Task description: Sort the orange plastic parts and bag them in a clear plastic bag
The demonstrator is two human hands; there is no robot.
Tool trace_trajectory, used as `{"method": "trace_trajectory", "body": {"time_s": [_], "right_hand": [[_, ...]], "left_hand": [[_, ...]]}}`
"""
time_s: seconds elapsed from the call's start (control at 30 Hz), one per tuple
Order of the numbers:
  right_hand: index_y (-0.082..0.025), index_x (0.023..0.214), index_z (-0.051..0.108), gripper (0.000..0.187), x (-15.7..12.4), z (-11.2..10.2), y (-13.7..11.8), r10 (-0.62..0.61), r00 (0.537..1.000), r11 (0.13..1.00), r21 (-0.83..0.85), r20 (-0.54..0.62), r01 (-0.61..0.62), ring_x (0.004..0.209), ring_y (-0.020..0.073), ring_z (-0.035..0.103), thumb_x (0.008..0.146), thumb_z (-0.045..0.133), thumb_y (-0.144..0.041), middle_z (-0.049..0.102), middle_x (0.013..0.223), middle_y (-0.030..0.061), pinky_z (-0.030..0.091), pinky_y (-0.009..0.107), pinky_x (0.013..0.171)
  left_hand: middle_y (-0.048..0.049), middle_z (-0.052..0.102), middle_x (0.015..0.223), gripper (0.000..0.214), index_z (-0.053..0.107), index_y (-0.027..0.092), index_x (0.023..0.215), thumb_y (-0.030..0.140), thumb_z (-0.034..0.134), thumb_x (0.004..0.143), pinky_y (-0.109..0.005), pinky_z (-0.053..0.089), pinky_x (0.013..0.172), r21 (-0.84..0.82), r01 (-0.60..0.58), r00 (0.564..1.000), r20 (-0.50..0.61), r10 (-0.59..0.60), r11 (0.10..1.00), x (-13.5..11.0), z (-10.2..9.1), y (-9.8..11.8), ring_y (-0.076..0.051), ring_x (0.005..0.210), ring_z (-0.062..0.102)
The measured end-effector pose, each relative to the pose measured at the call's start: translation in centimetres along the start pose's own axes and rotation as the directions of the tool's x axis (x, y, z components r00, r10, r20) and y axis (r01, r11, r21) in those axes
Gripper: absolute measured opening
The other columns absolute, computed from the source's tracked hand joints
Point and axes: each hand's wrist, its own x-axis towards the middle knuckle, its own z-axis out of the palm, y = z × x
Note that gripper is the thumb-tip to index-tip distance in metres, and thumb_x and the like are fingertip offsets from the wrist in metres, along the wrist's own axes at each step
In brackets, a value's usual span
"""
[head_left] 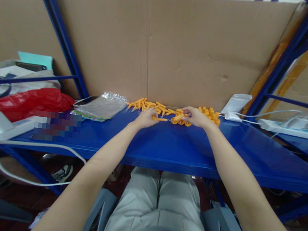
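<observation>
My left hand [146, 118] is closed on a small orange piece [159, 119] whose thin metal end, like a short chain, points toward the right. My right hand [194, 117] is closed with its fingertips around an orange cylindrical piece [181, 116] in a small group of similar cylinders. Behind my left hand lies a row of branched orange pieces [141, 103], several with short metal chains hanging toward me. More orange cylinders [209, 113] stand packed together just beyond my right hand. Their finer details are too small to make out.
The blue table [172, 147] is backed by a tall cardboard sheet [191, 53]. Clear plastic bags [102, 106], a red bag [30, 103] and a white power strip [10, 129] lie left. A white packet [235, 107] and cables are right. Blue posts [64, 42] flank the table.
</observation>
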Motion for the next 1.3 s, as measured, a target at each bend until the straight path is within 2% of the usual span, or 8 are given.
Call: {"method": "trace_trajectory", "body": {"time_s": [0.17,0.33,0.6,0.7,0.8,1.0,1.17,1.3], "right_hand": [[-0.016,0.117,0.068,0.034,-0.1,-0.2,0.0,0.034,0.999,0.999,0.003,-0.016,-0.034,0.096,0.0202,0.071,0.083,0.068,-0.012,0.072,0.117,0.0122,0.058,0.035,0.088],[-0.016,0.114,0.068,0.032,0.4,0.0,0.9,0.003,0.999,0.997,0.078,-0.036,0.000,0.092,0.0193,0.071,0.082,0.067,-0.010,0.073,0.112,0.0107,0.057,0.035,0.088],[-0.015,0.108,0.068,0.028,1.2,2.0,0.7,-0.081,0.994,0.956,0.278,-0.071,0.098,0.086,0.0175,0.070,0.080,0.073,-0.017,0.071,0.109,0.0106,0.058,0.035,0.085],[-0.015,0.107,0.068,0.028,1.2,2.2,0.6,-0.077,0.993,0.947,0.305,-0.089,0.101,0.082,0.0165,0.069,0.079,0.074,-0.019,0.070,0.107,0.0097,0.059,0.034,0.081],[-0.016,0.106,0.068,0.028,1.2,2.0,0.8,-0.075,0.992,0.944,0.314,-0.098,0.103,0.081,0.0164,0.068,0.078,0.075,-0.020,0.070,0.106,0.0091,0.059,0.033,0.078],[-0.015,0.105,0.070,0.028,1.2,1.6,0.8,-0.037,0.995,0.957,0.283,-0.096,0.062,0.082,0.0179,0.069,0.078,0.075,-0.018,0.071,0.103,0.0096,0.059,0.034,0.078],[-0.016,0.099,0.071,0.024,1.3,1.8,0.9,-0.052,0.995,0.949,0.306,-0.090,0.077,0.080,0.0176,0.069,0.077,0.078,-0.024,0.073,0.096,0.0084,0.059,0.032,0.076],[-0.016,0.091,0.071,0.020,1.1,1.5,0.5,-0.019,0.995,0.940,0.336,-0.100,0.052,0.076,0.0170,0.070,0.080,0.077,-0.031,0.074,0.087,0.0077,0.058,0.028,0.071]], "left_hand": [[-0.0042,0.071,0.087,0.011,0.065,0.017,0.074,0.021,0.073,0.069,-0.036,0.051,0.090,-0.015,0.044,0.999,-0.018,-0.044,0.999,-0.1,-0.1,0.2,-0.022,0.093,0.066],[-0.0033,0.071,0.086,0.011,0.066,0.017,0.077,0.025,0.072,0.072,-0.035,0.053,0.085,-0.061,0.074,0.997,-0.021,-0.076,0.995,-0.2,0.0,0.5,-0.020,0.083,0.066],[-0.0021,0.070,0.086,0.011,0.064,0.019,0.076,0.023,0.074,0.074,-0.039,0.052,0.090,-0.058,-0.112,0.980,-0.169,0.101,0.992,0.2,0.6,-0.1,-0.021,0.091,0.066],[-0.0041,0.069,0.094,0.014,0.064,0.019,0.078,0.023,0.076,0.072,-0.041,0.052,0.093,-0.060,-0.136,0.968,-0.222,0.119,0.989,0.4,0.7,-0.4,-0.022,0.099,0.065],[-0.0065,0.068,0.106,0.022,0.066,0.019,0.085,0.024,0.080,0.069,-0.041,0.055,0.090,-0.122,-0.089,0.967,-0.250,0.057,0.988,0.4,0.8,-0.6,-0.023,0.103,0.064],[-0.0070,0.071,0.105,0.032,0.065,0.017,0.096,0.017,0.079,0.068,-0.037,0.059,0.084,-0.338,0.045,0.991,-0.101,-0.084,0.940,0.4,1.3,-0.9,-0.019,0.089,0.070],[-0.0072,0.072,0.103,0.027,0.066,0.016,0.093,0.012,0.077,0.069,-0.040,0.058,0.088,-0.265,0.055,0.982,-0.158,-0.099,0.963,0.4,1.1,-0.6,-0.022,0.093,0.070],[-0.0070,0.072,0.102,0.022,0.067,0.017,0.095,0.014,0.073,0.075,-0.037,0.059,0.079,-0.229,0.006,0.978,-0.202,-0.054,0.973,0.2,1.0,-0.2,-0.020,0.085,0.070]]}}
